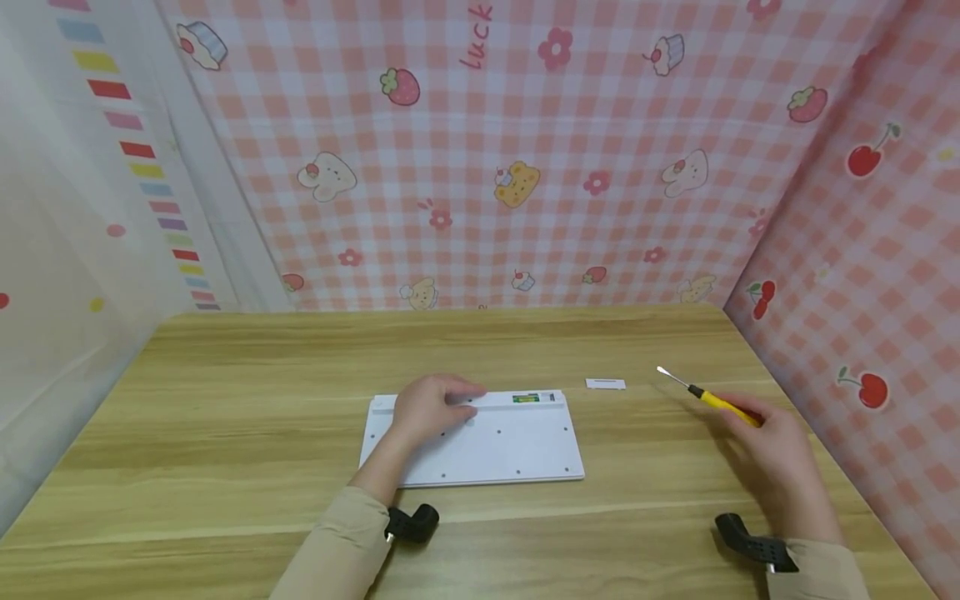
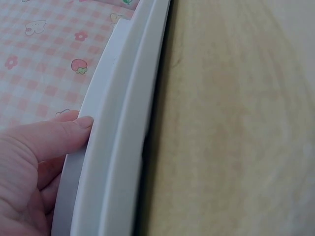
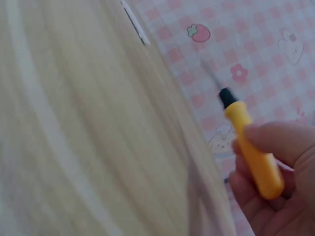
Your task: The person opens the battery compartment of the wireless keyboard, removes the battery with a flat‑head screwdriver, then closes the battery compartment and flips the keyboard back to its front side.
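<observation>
A white keyboard [image 1: 525, 450] lies underside up on the table, screw holes dotting its back. Along its far edge a battery compartment is uncovered, with a green battery [image 1: 527, 399] inside. My left hand [image 1: 431, 410] grips that far edge; in the left wrist view the thumb [image 2: 74, 130] presses on the white edge and the other fingers go partly hidden behind it. Off to the right, my right hand [image 1: 780, 446] holds a screwdriver [image 3: 256, 157] by its yellow handle, its metal tip pointing away and to the left. A small white battery cover [image 1: 605, 384] lies between keyboard and screwdriver.
The wooden table [image 1: 225, 433] runs back to a pink checked cloth [image 1: 480, 117] hung behind it. Another patterned cloth [image 1: 900, 292] borders the right side, and a pale one [image 1: 67, 208] the left. Black camera mounts sit on both wrists.
</observation>
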Demonstrator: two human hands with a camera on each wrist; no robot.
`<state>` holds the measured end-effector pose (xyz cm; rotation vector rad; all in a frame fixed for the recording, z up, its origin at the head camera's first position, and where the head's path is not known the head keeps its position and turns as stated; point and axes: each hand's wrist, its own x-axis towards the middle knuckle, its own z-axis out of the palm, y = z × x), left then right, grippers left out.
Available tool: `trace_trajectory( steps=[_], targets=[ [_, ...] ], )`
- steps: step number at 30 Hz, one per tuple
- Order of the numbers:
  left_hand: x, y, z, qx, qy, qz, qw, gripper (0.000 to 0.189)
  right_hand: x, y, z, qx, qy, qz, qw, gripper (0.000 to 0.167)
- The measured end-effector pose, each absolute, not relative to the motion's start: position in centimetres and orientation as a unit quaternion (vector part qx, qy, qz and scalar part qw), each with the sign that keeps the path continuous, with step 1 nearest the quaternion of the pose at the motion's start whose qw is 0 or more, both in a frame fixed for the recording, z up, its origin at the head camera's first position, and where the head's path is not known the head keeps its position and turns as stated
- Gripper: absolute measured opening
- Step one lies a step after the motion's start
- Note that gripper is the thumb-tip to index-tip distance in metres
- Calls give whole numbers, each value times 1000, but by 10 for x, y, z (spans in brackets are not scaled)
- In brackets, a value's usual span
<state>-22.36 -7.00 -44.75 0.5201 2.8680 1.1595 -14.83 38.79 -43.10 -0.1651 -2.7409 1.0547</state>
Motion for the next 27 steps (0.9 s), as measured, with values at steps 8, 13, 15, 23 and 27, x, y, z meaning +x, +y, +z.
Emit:
trace_trajectory(
  steps=[8, 13, 15, 23, 27],
  targets=[
    [-223, -71, -445, 165, 913, 372, 7, 26, -153, 377, -419, -11, -908, 395, 139, 38],
    [-223, -71, -445, 169, 914, 369, 3, 27, -156, 365, -415, 16, -901, 412, 135, 35],
    [-223, -71, -445, 170, 914, 368, 3, 26, -157, 359, -413, 25, -899, 416, 134, 34],
    [-223, -70, -446, 177, 914, 364, -2, 26, -160, 330, -408, 34, -900, 420, 107, 33],
    [-223, -70, -446, 178, 915, 363, -7, 26, -164, 317, -409, 40, -898, 427, 96, 34]
  ],
)
